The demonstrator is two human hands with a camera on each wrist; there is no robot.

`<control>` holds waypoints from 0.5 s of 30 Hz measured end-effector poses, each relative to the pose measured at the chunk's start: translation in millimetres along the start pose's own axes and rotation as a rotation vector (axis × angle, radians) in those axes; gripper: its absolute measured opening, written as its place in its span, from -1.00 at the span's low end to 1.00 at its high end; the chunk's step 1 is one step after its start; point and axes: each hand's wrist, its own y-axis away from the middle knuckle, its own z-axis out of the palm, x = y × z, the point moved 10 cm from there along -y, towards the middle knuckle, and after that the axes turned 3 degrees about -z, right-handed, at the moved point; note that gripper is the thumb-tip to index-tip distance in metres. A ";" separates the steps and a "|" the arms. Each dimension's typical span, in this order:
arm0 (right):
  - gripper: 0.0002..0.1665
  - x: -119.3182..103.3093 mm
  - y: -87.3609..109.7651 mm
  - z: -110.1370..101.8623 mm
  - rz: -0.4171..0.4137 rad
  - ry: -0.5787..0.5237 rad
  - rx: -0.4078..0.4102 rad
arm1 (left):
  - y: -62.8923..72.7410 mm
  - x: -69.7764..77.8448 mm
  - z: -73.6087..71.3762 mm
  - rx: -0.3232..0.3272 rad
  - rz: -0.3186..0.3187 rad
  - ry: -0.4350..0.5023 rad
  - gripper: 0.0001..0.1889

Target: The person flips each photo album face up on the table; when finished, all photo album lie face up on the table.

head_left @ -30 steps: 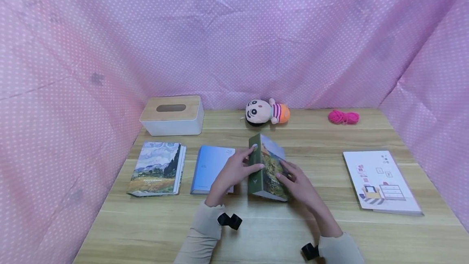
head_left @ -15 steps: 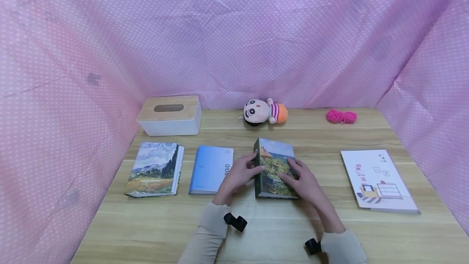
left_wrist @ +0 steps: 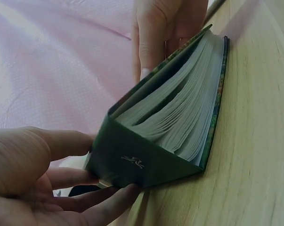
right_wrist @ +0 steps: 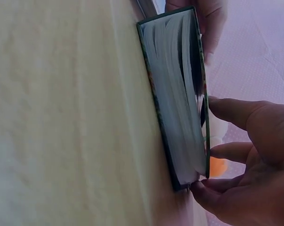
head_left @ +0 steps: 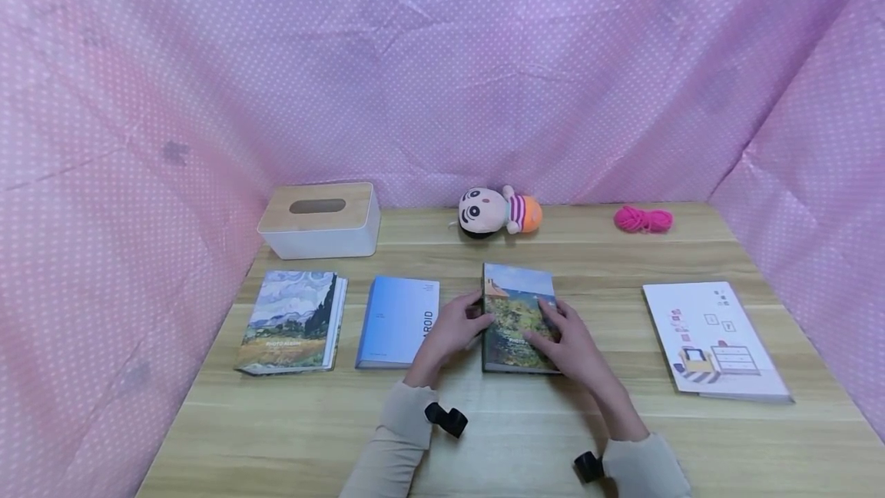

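Observation:
A thick photo album (head_left: 518, 329) with a painted garden cover lies cover up on the wooden table, between both hands. Its green spine (left_wrist: 118, 155) faces my left hand (head_left: 456, 325), whose fingers hold along it with the thumb at the cover's edge. On the opposite side, my right hand (head_left: 570, 340) grips the album: thumb and forefinger are on the cover, other fingers at the page edge (right_wrist: 179, 103). The front cover stands slightly apart from the pages in both wrist views. Just left of the left hand sits a blue book (head_left: 397, 321).
Another painted-cover album (head_left: 290, 321) lies at far left, and a white book (head_left: 715, 340) at right. Along the back are a tissue box (head_left: 318, 221) with a wooden lid, a plush doll (head_left: 498, 211) and a pink yarn bundle (head_left: 643, 219). A pink dotted curtain (head_left: 442, 75) hangs behind.
The album has gone from tilted, with its green spine showing, to flat with its cover up, a little farther right. Both hands have moved with it, the left one rightward.

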 end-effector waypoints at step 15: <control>-0.11 -3.8 2.7 6.8 -0.008 0.049 0.016 | 1.8 -6.7 -2.9 -0.002 -0.016 0.080 -0.37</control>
